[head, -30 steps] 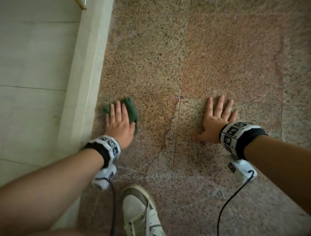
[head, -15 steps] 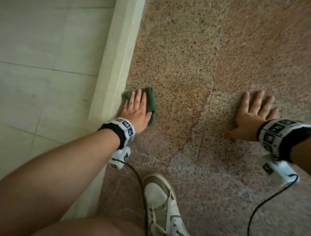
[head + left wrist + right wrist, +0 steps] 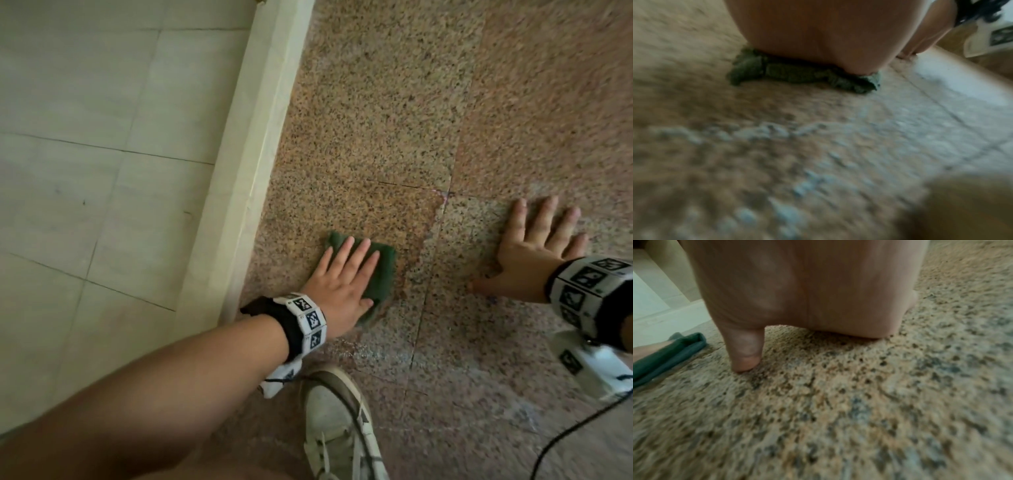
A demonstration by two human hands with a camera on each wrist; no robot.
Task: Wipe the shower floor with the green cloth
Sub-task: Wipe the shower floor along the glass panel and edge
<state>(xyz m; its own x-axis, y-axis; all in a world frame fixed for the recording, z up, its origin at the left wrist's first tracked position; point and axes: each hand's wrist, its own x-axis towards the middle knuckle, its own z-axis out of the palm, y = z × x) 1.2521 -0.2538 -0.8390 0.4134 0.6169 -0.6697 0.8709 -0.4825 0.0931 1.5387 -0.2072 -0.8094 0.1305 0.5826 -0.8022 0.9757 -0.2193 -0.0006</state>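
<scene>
Speckled granite shower floor (image 3: 376,102), pale curb (image 3: 253,164) and tiles on the left. Left hand (image 3: 337,291) presses the green cloth (image 3: 382,270) flat beside the curb, fingers straight, slightly apart. Right hand (image 3: 534,255) lies splayed on the floor. Wrist views are blurry, and the shoe (image 3: 339,428) is cut off.

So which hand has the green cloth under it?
The left hand, nearer the pale curb. It presses flat on the green cloth. The right hand lies on bare shower floor.

Pale raised curb (image 3: 253,164) borders cream wall tiles (image 3: 85,137) at left. White lace-up sneaker (image 3: 339,425) at bottom centre. Black cable (image 3: 579,435) lower right.
</scene>
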